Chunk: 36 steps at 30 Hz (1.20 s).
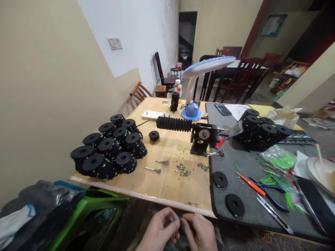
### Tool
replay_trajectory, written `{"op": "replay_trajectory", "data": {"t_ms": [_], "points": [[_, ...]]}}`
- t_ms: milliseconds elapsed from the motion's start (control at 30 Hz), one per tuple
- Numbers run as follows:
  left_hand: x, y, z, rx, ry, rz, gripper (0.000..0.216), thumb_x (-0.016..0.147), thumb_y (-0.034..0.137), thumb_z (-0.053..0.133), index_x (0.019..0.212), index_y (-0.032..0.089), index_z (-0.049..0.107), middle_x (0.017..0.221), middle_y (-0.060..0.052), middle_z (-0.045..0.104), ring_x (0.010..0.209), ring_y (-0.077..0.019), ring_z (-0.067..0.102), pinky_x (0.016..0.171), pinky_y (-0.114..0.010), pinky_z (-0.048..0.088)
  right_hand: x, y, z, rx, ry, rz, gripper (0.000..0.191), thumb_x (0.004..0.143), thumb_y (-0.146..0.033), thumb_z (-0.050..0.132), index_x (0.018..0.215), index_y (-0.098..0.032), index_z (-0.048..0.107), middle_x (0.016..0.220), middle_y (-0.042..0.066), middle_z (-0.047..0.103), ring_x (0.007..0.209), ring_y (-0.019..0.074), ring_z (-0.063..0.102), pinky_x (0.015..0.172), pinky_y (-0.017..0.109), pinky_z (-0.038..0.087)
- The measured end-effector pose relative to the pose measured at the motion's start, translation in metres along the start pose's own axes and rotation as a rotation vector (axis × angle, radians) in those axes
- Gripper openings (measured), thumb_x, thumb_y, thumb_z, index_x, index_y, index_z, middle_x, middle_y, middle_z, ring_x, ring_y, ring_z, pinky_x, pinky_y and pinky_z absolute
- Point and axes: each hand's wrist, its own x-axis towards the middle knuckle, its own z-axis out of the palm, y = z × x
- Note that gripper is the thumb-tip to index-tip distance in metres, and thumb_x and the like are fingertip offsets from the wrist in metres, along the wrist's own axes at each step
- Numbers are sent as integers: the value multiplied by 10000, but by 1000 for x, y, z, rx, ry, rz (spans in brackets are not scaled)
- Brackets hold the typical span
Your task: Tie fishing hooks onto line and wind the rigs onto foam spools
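My left hand (160, 230) and my right hand (200, 233) are close together at the bottom, just off the table's front edge. Both have curled fingers, thumb against finger, in a pinch. Whatever lies between the fingertips is too small and dim to make out. On the tabletop beyond them is a scatter of small coloured beads (183, 170). Two black foam discs with centre holes rest on the grey mat to the right, a nearer disc (230, 205) and a farther disc (217, 179).
Stacks of black foam spools (95, 165) fill the table's left side; more spools (269, 130) stand at right. A small winding machine (202, 139) carries a row of discs (174, 124). Behind it stands a blue lamp (192, 111). Pliers (274, 197) and tweezers (274, 214) lie on the mat.
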Motion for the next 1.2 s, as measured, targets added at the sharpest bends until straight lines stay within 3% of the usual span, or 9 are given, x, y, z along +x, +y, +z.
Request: {"op": "replay_trajectory", "data": {"t_ms": [167, 667, 900, 1200], "points": [[-6, 11, 3, 91, 14, 35, 359, 667, 460, 753, 682, 165, 550, 527, 34, 568, 521, -131, 557, 504, -229, 450, -1, 1, 1, 46, -4, 36, 110, 900, -132, 530, 911, -205, 612, 681, 28, 698, 574, 165, 667, 564, 225, 512], [-5, 8, 2, 115, -6, 62, 304, 696, 417, 735, 703, 163, 566, 566, 27, 581, 555, -140, 567, 533, -228, 458, 2, -1, -1, 137, -28, 47, 189, 908, -164, 532, 1082, -222, 576, 844, 54, 749, 723, 182, 723, 674, 215, 559], [-8, 11, 2, 166, 10, 135, 188, 721, 304, 713, 694, 163, 591, 595, 23, 586, 586, -136, 555, 571, -218, 446, -1, 1, -1, 174, -39, 108, 173, 905, -199, 544, 1069, -221, 593, 716, 12, 710, 616, 165, 686, 608, 204, 543], [-9, 7, 0, 342, 6, 264, 100, 779, 233, 626, 713, 160, 615, 650, -12, 627, 626, -154, 579, 604, -222, 462, 4, -3, -4, 300, -163, 235, 148, 898, -209, 510, 974, -204, 637, 775, 42, 738, 662, 172, 692, 632, 207, 529]]}}
